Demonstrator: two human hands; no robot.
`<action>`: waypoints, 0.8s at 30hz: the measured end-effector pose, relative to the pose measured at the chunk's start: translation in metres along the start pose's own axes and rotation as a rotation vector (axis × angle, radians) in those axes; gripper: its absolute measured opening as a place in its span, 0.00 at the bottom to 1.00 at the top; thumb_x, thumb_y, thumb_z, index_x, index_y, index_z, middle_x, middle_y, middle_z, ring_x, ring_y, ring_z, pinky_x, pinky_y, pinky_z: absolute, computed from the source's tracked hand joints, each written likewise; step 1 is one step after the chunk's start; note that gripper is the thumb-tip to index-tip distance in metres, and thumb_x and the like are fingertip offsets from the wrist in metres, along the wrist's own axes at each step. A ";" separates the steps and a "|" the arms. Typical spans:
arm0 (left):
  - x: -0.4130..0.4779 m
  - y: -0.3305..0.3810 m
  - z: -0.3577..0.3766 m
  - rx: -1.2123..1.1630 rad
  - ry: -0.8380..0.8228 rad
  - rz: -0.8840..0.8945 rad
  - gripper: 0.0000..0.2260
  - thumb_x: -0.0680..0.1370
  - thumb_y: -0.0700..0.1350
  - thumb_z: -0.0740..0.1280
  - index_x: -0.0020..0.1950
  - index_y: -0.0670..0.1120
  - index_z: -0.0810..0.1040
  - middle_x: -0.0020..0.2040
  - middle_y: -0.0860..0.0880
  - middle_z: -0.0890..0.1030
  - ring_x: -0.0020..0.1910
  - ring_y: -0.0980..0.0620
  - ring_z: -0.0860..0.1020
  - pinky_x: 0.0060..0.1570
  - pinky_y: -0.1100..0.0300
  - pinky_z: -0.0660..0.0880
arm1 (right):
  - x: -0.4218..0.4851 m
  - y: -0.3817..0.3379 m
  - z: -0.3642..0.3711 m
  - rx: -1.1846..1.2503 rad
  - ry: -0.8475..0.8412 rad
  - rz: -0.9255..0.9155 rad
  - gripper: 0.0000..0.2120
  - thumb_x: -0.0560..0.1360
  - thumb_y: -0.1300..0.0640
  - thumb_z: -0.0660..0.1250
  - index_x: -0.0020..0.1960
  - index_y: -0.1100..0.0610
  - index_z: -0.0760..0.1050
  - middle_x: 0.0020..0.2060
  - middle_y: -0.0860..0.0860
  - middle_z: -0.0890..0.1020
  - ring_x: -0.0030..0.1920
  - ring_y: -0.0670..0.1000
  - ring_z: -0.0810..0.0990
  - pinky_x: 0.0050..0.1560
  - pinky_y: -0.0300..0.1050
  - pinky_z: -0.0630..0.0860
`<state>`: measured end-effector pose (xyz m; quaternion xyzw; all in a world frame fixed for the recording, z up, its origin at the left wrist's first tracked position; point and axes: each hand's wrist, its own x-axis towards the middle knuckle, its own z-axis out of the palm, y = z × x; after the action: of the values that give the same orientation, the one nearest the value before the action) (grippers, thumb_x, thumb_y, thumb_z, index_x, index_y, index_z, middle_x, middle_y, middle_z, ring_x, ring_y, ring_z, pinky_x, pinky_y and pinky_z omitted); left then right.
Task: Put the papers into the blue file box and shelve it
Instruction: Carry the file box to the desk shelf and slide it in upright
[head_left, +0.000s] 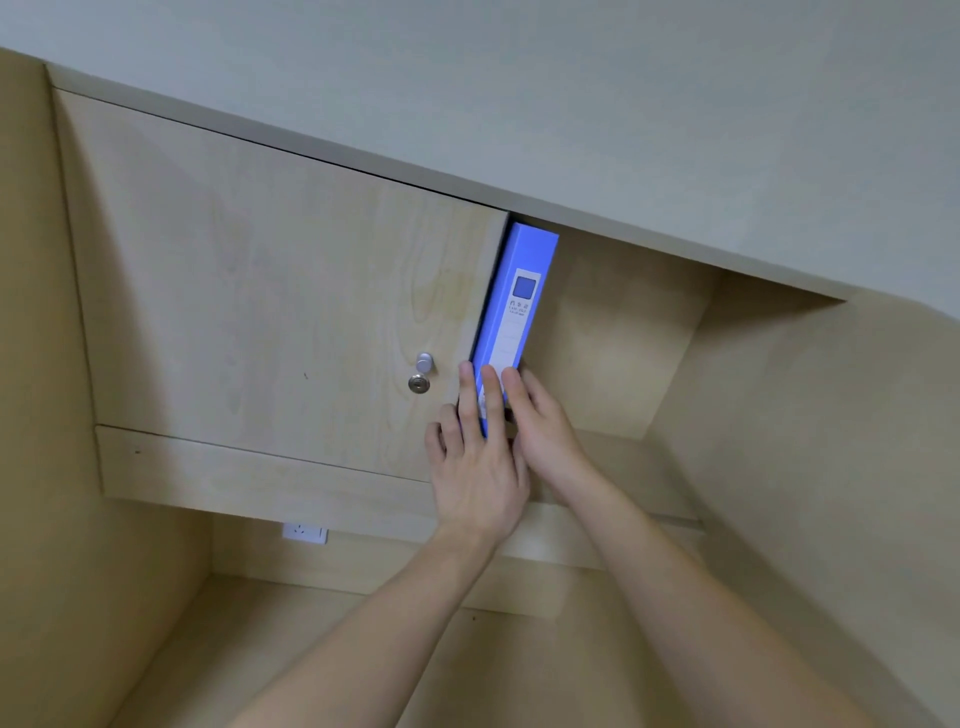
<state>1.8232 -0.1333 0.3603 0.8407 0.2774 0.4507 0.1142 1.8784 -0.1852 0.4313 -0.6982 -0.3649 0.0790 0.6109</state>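
The blue file box (524, 291) stands upright at the left end of the open shelf compartment (623, 338), with its white-labelled spine facing me and its left side against the edge of the closed cabinet door. My left hand (478, 467) lies on the bottom of the spine with two fingers stretched up it. My right hand (545, 431) is pressed against the box's lower right side. Both thumbs are hidden. No loose papers are in view.
A closed wooden cabinet door (260, 291) with a silver knob (424, 362) and a keyhole lock (418, 384) is left of the box. The compartment to the right of the box holds nothing. A white wall socket (305, 533) sits under the cabinet, above a lower wooden recess.
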 end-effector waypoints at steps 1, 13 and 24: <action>0.000 0.000 0.001 -0.006 0.004 -0.002 0.39 0.77 0.51 0.65 0.85 0.40 0.54 0.84 0.37 0.60 0.61 0.37 0.71 0.63 0.42 0.69 | 0.001 0.001 0.002 -0.013 0.015 0.006 0.11 0.88 0.53 0.59 0.56 0.53 0.80 0.44 0.37 0.86 0.45 0.34 0.84 0.49 0.27 0.75; -0.008 -0.007 -0.010 -0.116 0.044 0.002 0.36 0.79 0.50 0.65 0.86 0.47 0.56 0.84 0.41 0.63 0.65 0.39 0.75 0.62 0.43 0.71 | -0.021 -0.012 0.014 -0.103 0.051 0.054 0.13 0.89 0.49 0.55 0.57 0.48 0.79 0.40 0.31 0.85 0.43 0.32 0.82 0.48 0.28 0.75; -0.060 -0.003 -0.159 -0.840 -0.096 -0.111 0.13 0.87 0.49 0.59 0.71 0.56 0.72 0.67 0.56 0.78 0.64 0.59 0.78 0.64 0.58 0.76 | -0.136 -0.055 0.009 0.027 0.056 -0.102 0.15 0.87 0.45 0.57 0.63 0.22 0.70 0.67 0.37 0.81 0.70 0.49 0.81 0.73 0.60 0.74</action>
<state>1.6651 -0.1741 0.4068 0.7249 0.1089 0.4782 0.4837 1.7526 -0.2615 0.4335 -0.6721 -0.3816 0.0331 0.6336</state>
